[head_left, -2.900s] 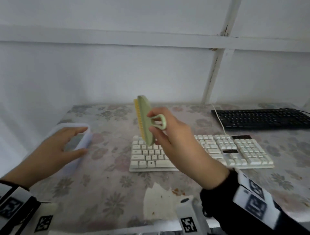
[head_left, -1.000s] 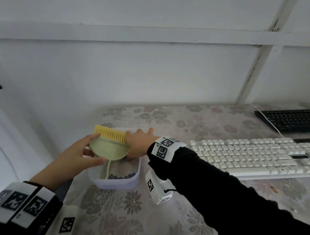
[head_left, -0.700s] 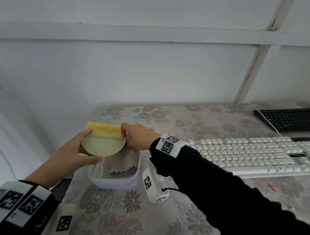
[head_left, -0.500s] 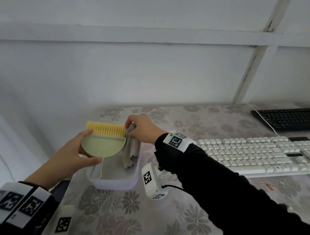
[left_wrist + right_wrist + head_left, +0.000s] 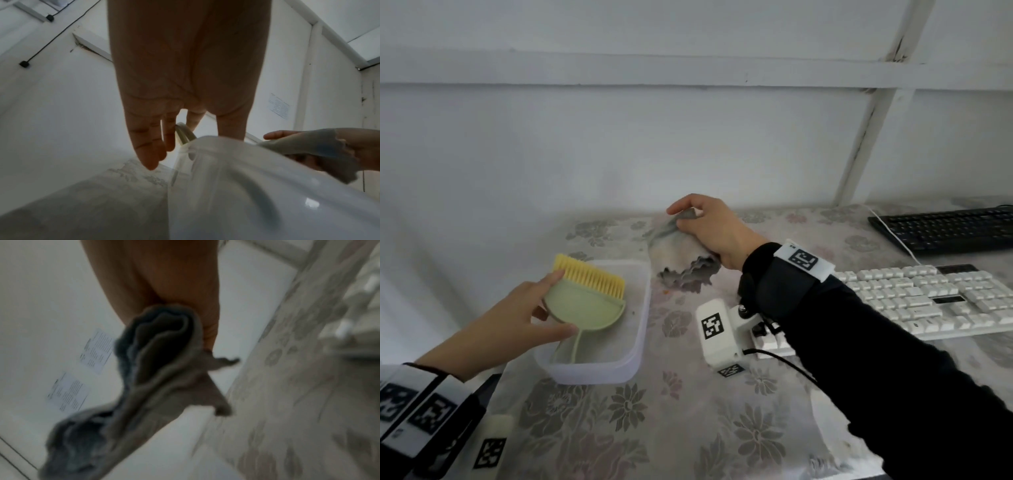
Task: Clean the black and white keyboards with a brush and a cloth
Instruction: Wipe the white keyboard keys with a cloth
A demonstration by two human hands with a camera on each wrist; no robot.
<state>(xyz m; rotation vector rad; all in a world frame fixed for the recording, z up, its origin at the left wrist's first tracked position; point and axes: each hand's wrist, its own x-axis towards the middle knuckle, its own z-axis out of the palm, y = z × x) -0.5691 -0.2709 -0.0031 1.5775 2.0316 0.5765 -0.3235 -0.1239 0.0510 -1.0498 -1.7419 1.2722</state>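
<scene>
Cloth lifted in the right hand, brush held over the box by the left.

The right hand (image 5: 714, 229) grips a crumpled grey cloth (image 5: 681, 258) in the air, just beyond the far right corner of the translucent white plastic box (image 5: 635, 346); the blurred right wrist view suggests the fingers are wrapped round its bunched upper end. The left hand (image 5: 517, 325) pinches the pale green half-round brush with yellow bristles (image 5: 585, 296) between thumb and fingers, bristles pointing away, above the box, its thin handle hanging down into it. The white keyboard (image 5: 928, 298) lies on the floral tablecloth (image 5: 688, 428) to the right, and the black keyboard (image 5: 945, 229) lies behind it, near the wall.
</scene>
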